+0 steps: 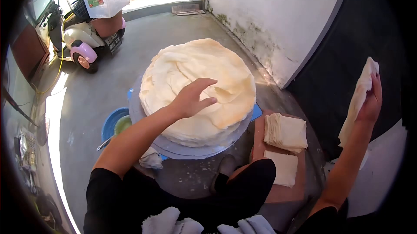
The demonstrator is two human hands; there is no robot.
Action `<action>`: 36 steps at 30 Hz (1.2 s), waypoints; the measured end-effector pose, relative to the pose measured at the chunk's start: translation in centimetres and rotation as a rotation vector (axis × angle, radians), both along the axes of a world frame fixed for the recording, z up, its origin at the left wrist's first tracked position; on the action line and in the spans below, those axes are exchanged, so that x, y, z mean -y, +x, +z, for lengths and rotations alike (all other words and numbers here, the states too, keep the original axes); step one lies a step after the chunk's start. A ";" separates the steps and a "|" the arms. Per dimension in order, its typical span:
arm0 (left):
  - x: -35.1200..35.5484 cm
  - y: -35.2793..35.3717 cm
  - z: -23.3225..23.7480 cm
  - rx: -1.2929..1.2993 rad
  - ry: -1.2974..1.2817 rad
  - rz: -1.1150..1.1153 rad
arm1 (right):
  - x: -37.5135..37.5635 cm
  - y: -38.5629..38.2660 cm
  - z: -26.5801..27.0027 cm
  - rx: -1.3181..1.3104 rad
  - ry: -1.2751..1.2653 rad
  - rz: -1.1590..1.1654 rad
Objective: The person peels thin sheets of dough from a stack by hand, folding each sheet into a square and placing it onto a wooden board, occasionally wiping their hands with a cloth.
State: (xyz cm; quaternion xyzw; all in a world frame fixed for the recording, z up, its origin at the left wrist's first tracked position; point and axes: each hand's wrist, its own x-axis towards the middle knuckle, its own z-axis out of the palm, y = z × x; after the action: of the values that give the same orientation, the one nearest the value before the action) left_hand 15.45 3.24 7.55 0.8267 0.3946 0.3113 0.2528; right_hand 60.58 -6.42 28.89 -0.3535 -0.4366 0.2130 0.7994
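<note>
A tall round stack of thin pale dough sheets [234,73] lies on a round grey board [208,151] in the middle. Over the top sheet is my left hand [194,98], thumb and fingers apart, holding nothing; whether it touches the sheet is hard to tell. Far to the right, my right hand [372,103] is raised and grips a folded pale sheet [359,99], which hangs down from it. Two piles of square folded sheets [286,132] rest on a reddish-brown board [278,195] right of the stack.
A blue basin [109,123] with greenish contents and a utensil stands left of the stack. Beside my left forearm lies a crumpled cloth [151,159]. A scooter [87,38] carrying a white crate [107,1] is at the upper left. A white wall [278,12] rises behind, on the right.
</note>
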 end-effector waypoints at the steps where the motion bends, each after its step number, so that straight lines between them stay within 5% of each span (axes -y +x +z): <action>1: 1.3 2.1 2.9 0.110 -0.068 -0.088 | -0.7 -1.0 -0.1 0.077 0.032 0.095; 6: 5.9 10.0 12.5 0.506 -0.093 -0.392 | -2.1 -12.9 2.4 0.395 0.122 0.214; 9: 6.7 10.7 15.5 0.512 -0.046 -0.328 | -2.5 -16.8 2.9 0.431 0.189 0.203; 11: 5.4 10.2 15.5 0.430 0.071 -0.055 | -2.8 -18.6 3.1 0.443 0.230 0.162; 13: 4.4 8.4 16.6 0.611 0.045 -0.056 | -3.3 -19.2 3.2 0.420 0.255 0.187; 21: 0.9 -1.5 22.8 0.569 0.385 0.179 | -5.1 -19.9 3.9 0.325 0.179 0.397; 27: 3.9 -1.6 13.7 0.297 0.502 0.344 | -5.9 -22.4 6.3 0.216 0.214 0.636; 31: 3.0 0.2 3.2 0.293 0.249 0.356 | -6.2 -22.5 6.9 0.246 0.169 0.681; 36: 5.1 5.1 0.6 0.610 -0.226 -0.060 | -5.1 -23.4 6.9 0.281 0.160 0.666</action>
State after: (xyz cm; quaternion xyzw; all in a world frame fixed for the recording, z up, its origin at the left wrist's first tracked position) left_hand 20.56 -1.91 8.13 0.6734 0.3079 0.4914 0.4586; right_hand 37.15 -1.32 35.75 -0.1543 -0.6485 0.3761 0.6436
